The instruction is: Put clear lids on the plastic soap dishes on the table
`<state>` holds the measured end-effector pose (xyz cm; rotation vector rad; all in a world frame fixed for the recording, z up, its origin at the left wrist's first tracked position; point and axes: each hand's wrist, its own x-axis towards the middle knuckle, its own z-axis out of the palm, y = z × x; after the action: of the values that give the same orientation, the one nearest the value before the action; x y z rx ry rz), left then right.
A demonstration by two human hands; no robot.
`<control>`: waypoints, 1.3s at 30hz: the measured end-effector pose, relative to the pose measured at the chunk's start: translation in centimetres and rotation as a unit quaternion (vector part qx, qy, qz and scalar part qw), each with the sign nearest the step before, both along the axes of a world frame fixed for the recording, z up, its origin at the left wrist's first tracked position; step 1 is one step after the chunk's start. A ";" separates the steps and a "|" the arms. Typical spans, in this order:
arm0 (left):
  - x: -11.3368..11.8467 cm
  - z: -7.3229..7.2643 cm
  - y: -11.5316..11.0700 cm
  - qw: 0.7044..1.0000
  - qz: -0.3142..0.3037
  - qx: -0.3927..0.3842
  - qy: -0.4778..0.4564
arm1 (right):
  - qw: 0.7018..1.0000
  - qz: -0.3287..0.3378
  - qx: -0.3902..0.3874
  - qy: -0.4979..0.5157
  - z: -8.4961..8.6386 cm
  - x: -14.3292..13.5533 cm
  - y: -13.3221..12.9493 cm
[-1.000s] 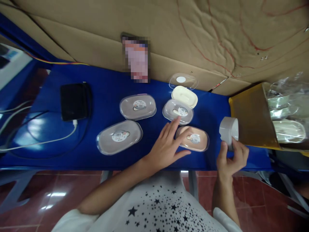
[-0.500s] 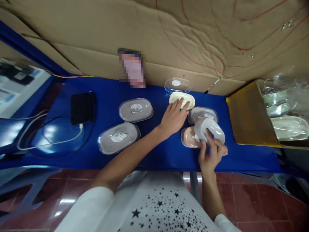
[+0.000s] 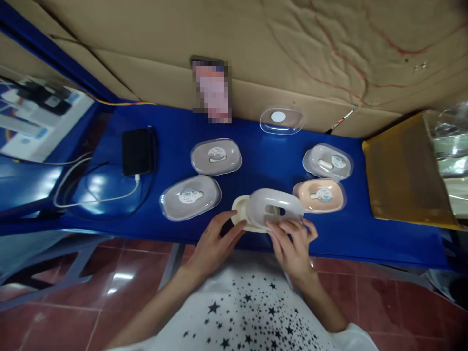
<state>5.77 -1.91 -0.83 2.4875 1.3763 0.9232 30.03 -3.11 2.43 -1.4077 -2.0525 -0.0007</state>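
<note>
My left hand [image 3: 215, 239] grips a cream oval tray [image 3: 241, 213] at the near edge of the blue table [image 3: 175, 146]. My right hand [image 3: 294, 243] holds a grey oval piece [image 3: 272, 207] with a slot in its middle, tilted over the cream tray and overlapping it. To the right lie a pink dish under a clear lid [image 3: 321, 195] and a grey lidded dish [image 3: 328, 162]. Left of my hands sit two more grey lidded dishes [image 3: 190, 197] [image 3: 216, 156].
A loose clear lid [image 3: 282, 120] lies at the back by the cardboard wall [image 3: 292, 53]. A black device [image 3: 137, 151] with a white cable [image 3: 98, 200] sits at the left. A yellow-brown box [image 3: 398, 175] with bagged dishes stands at the right.
My left hand pulled the cream tray from the back of the table to the near edge. My right hand brought the grey slotted piece left, over the tray.
</note>
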 end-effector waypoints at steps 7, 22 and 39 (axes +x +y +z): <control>-1.0 0.4 1.7 0.994 -0.028 -0.106 -0.025 | 0.994 0.083 -0.068 -0.022 -0.9 -1.4 0.7; -2.1 1.0 2.7 0.989 -0.112 -0.089 0.049 | 0.969 0.204 -0.103 -0.098 0.1 1.6 4.7; -1.3 0.7 3.6 0.989 -0.141 -0.009 0.042 | 0.977 -0.037 -0.077 -0.193 2.5 3.7 26.0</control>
<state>4.44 1.71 -0.14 2.6423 1.0102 0.7494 33.68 22.88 4.93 -1.6861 -2.3516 -0.1629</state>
